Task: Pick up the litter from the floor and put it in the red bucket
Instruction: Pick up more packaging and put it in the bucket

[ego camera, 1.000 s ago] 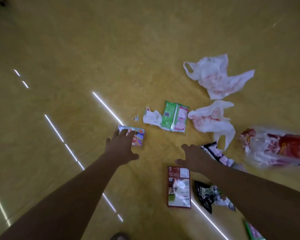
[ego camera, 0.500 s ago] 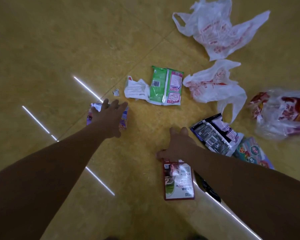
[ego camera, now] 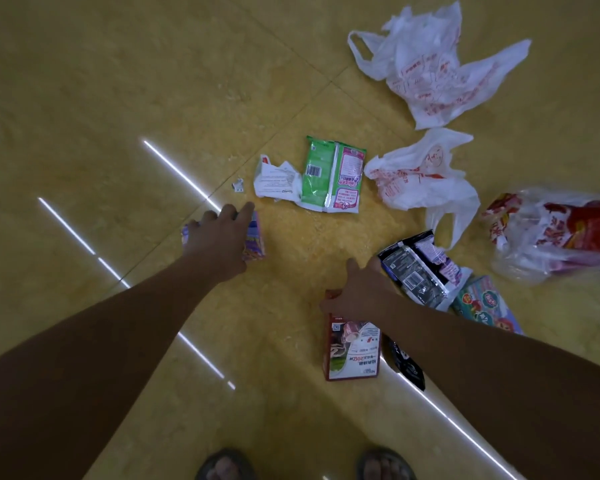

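Litter lies scattered on the yellow floor. My left hand (ego camera: pixel 219 240) presses down over a small purple packet (ego camera: pixel 255 237), whose edges curl up on both sides of my palm. My right hand (ego camera: pixel 361 294) closes over the far end of a flat red-brown box (ego camera: pixel 354 351), thumb on its left corner; the box still lies flat on the floor. The red bucket is not in view.
Beyond my hands lie a green packet (ego camera: pixel 333 178), a crumpled white paper (ego camera: pixel 276 181) and a tiny scrap (ego camera: pixel 238 185). To the right are two white plastic bags (ego camera: pixel 433 67) (ego camera: pixel 420 178), a clear bag with red wrapping (ego camera: pixel 561 233), a black packet (ego camera: pixel 416 268), a colourful packet (ego camera: pixel 485 303) and a black wrapper (ego camera: pixel 407 365). My sandalled feet (ego camera: pixel 224 465) show at the bottom edge.
The view has dropped closer to the floor. My left hand came down onto the purple packet and curled around it. My right hand moved onto the top end of the red-brown box.
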A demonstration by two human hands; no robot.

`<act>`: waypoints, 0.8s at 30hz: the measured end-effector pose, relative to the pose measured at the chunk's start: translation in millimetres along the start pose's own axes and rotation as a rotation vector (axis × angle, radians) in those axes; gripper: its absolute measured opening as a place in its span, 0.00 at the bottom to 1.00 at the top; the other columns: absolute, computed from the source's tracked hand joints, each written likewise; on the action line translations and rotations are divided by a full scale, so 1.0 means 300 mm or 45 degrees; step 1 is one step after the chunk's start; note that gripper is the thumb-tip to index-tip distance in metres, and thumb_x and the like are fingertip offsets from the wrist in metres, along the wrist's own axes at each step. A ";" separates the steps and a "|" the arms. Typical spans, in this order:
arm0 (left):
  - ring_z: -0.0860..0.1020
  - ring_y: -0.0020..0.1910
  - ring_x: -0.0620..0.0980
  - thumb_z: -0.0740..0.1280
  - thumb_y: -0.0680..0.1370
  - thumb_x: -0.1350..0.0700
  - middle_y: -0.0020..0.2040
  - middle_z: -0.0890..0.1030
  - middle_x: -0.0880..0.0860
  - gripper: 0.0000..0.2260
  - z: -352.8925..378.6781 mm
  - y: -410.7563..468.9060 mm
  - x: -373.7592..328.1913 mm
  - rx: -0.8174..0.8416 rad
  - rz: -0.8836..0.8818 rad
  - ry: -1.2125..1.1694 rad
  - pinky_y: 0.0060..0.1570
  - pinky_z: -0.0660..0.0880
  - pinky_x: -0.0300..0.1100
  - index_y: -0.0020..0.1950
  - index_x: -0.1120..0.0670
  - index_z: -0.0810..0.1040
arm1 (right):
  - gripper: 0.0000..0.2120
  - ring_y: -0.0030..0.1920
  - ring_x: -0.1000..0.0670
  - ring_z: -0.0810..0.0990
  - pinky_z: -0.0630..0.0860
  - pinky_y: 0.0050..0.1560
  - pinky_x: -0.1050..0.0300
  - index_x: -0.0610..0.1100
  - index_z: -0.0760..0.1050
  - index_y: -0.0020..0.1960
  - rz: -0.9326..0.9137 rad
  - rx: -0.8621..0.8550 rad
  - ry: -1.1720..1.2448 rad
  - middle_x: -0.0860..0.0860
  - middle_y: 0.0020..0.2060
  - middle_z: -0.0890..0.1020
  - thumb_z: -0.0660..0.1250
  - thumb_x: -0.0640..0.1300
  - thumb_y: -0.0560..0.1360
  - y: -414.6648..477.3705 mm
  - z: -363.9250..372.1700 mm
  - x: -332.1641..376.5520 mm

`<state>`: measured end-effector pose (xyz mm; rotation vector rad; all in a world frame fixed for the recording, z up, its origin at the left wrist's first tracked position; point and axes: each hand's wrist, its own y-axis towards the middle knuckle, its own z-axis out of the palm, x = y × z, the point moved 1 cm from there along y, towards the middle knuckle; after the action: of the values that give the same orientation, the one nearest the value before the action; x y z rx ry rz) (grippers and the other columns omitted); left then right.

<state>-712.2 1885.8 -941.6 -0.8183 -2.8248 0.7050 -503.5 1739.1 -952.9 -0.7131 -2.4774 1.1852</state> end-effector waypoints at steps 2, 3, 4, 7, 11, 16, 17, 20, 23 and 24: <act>0.71 0.62 0.62 0.77 0.65 0.47 0.67 0.67 0.55 0.51 -0.063 -0.058 -0.012 0.008 -0.004 -0.082 0.55 0.74 0.60 0.78 0.47 0.46 | 0.47 0.60 0.36 0.73 0.77 0.50 0.50 0.48 0.57 0.71 -0.021 -0.023 -0.041 0.42 0.67 0.57 0.68 0.71 0.63 -0.069 -0.041 0.016; 0.71 0.62 0.62 0.76 0.65 0.48 0.67 0.67 0.55 0.52 -0.102 -0.088 -0.018 0.012 -0.010 -0.135 0.53 0.75 0.57 0.79 0.46 0.45 | 0.46 0.60 0.35 0.73 0.76 0.48 0.51 0.48 0.58 0.71 -0.034 -0.036 -0.051 0.42 0.66 0.58 0.68 0.71 0.63 -0.106 -0.067 0.025; 0.70 0.61 0.61 0.77 0.66 0.48 0.66 0.66 0.55 0.52 -0.143 -0.118 -0.022 0.013 -0.015 -0.190 0.50 0.76 0.56 0.79 0.45 0.44 | 0.44 0.60 0.35 0.73 0.76 0.47 0.51 0.48 0.59 0.70 -0.048 -0.051 -0.052 0.41 0.65 0.58 0.68 0.70 0.63 -0.144 -0.095 0.035; 0.70 0.61 0.61 0.76 0.65 0.49 0.65 0.66 0.54 0.53 -0.281 -0.206 -0.035 -0.029 -0.012 -0.318 0.49 0.76 0.56 0.79 0.44 0.44 | 0.42 0.60 0.35 0.70 0.76 0.49 0.48 0.48 0.60 0.68 -0.104 -0.103 -0.070 0.41 0.63 0.60 0.71 0.68 0.63 -0.260 -0.197 0.062; 0.70 0.58 0.63 0.76 0.63 0.51 0.63 0.66 0.55 0.50 -0.489 -0.329 -0.045 -0.110 -0.074 -0.501 0.51 0.76 0.58 0.77 0.47 0.49 | 0.39 0.59 0.38 0.66 0.71 0.55 0.46 0.46 0.61 0.66 -0.247 -0.222 -0.133 0.40 0.59 0.62 0.69 0.67 0.65 -0.421 -0.357 0.102; 0.74 0.55 0.63 0.75 0.61 0.53 0.62 0.68 0.55 0.46 -0.709 -0.508 -0.057 -0.233 -0.136 -0.677 0.49 0.77 0.54 0.74 0.49 0.55 | 0.41 0.59 0.41 0.64 0.67 0.57 0.48 0.46 0.61 0.69 -0.383 -0.339 -0.211 0.40 0.59 0.65 0.70 0.66 0.65 -0.609 -0.555 0.145; 0.74 0.54 0.62 0.75 0.61 0.54 0.61 0.68 0.55 0.46 -0.743 -0.542 -0.060 -0.256 -0.142 -0.701 0.49 0.77 0.54 0.74 0.49 0.55 | 0.42 0.60 0.41 0.64 0.68 0.57 0.49 0.46 0.61 0.69 -0.406 -0.337 -0.219 0.40 0.60 0.65 0.70 0.66 0.65 -0.641 -0.588 0.152; 0.75 0.52 0.61 0.74 0.59 0.53 0.59 0.68 0.53 0.45 -0.828 -0.637 -0.071 -0.304 -0.163 -0.743 0.47 0.77 0.53 0.72 0.49 0.56 | 0.42 0.62 0.41 0.62 0.69 0.55 0.49 0.47 0.61 0.69 -0.466 -0.322 -0.237 0.41 0.62 0.64 0.72 0.65 0.64 -0.733 -0.681 0.173; 0.75 0.52 0.60 0.72 0.58 0.52 0.57 0.68 0.52 0.44 -0.897 -0.723 -0.070 -0.352 -0.191 -0.759 0.48 0.77 0.53 0.71 0.48 0.56 | 0.41 0.63 0.41 0.61 0.70 0.57 0.48 0.48 0.62 0.68 -0.517 -0.328 -0.269 0.41 0.63 0.64 0.72 0.64 0.63 -0.813 -0.753 0.193; 0.74 0.51 0.59 0.72 0.59 0.53 0.57 0.68 0.52 0.43 -0.920 -0.753 -0.066 -0.368 -0.207 -0.768 0.48 0.76 0.51 0.71 0.48 0.56 | 0.41 0.64 0.40 0.61 0.71 0.57 0.47 0.48 0.62 0.68 -0.537 -0.332 -0.282 0.41 0.63 0.63 0.72 0.64 0.63 -0.839 -0.775 0.201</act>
<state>-738.3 1818.0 -592.1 -0.4462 -3.5483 0.6055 -521.4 1785.9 -608.7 -0.0997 -2.8079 0.8313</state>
